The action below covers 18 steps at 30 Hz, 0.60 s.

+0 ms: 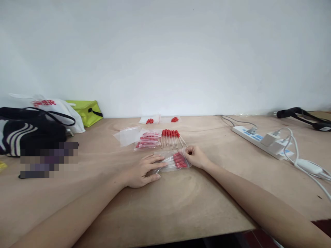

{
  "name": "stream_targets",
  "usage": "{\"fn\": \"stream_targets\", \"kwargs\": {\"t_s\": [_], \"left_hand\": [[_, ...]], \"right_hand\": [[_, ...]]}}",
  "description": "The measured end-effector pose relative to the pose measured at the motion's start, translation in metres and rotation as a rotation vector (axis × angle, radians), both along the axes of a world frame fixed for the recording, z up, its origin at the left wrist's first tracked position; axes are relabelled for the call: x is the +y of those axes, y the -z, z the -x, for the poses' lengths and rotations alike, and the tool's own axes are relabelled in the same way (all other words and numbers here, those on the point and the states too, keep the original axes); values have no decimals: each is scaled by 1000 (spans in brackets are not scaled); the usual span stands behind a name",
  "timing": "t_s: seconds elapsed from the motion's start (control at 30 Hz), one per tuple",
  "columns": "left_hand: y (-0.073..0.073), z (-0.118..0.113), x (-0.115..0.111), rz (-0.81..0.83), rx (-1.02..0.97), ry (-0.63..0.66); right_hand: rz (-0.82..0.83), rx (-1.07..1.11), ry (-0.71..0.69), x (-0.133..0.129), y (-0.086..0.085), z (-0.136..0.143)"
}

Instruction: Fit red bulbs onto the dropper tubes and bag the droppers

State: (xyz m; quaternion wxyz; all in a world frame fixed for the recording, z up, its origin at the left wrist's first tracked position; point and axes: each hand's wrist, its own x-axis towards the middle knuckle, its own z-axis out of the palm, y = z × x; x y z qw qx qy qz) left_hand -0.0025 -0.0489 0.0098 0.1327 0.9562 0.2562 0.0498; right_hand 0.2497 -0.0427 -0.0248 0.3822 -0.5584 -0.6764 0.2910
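A clear zip bag (168,167) with several red-tipped sticks (180,159) in it lies flat on the table. My left hand (144,172) rests with fingers spread, its fingertips on the bag's left end. At the bag's right end, my right hand (196,155) pinches the zip edge between thumb and finger. Just beyond lies a row of loose sticks with red heads (170,133), side by side. Filled bags with red contents (148,139) are stacked left of that row, beside flat bags (128,135) that look unfilled.
Two small heaps of red pieces (149,121) lie on bags by the wall. A white power strip (239,130) with chargers and cables is at the right, a black strapped device (297,113) behind it. At the left sit a black bag (33,134) and a lime-green case (86,112).
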Motion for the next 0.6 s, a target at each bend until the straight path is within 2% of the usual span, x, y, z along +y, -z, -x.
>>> {"fn": "stream_targets", "kwargs": {"t_s": [0.17, 0.37, 0.5, 0.6], "left_hand": [[1, 0, 0, -2, 8, -10], [2, 1, 2, -6, -6, -2], [1, 1, 1, -8, 1, -3], [0, -1, 0, -4, 0, -9]], "right_hand": [[-63, -43, 9, -1, 0, 2], [-65, 104, -108, 2, 8, 0], [-55, 211, -11, 6, 14, -2], [8, 260, 54, 6, 9, -4]]}}
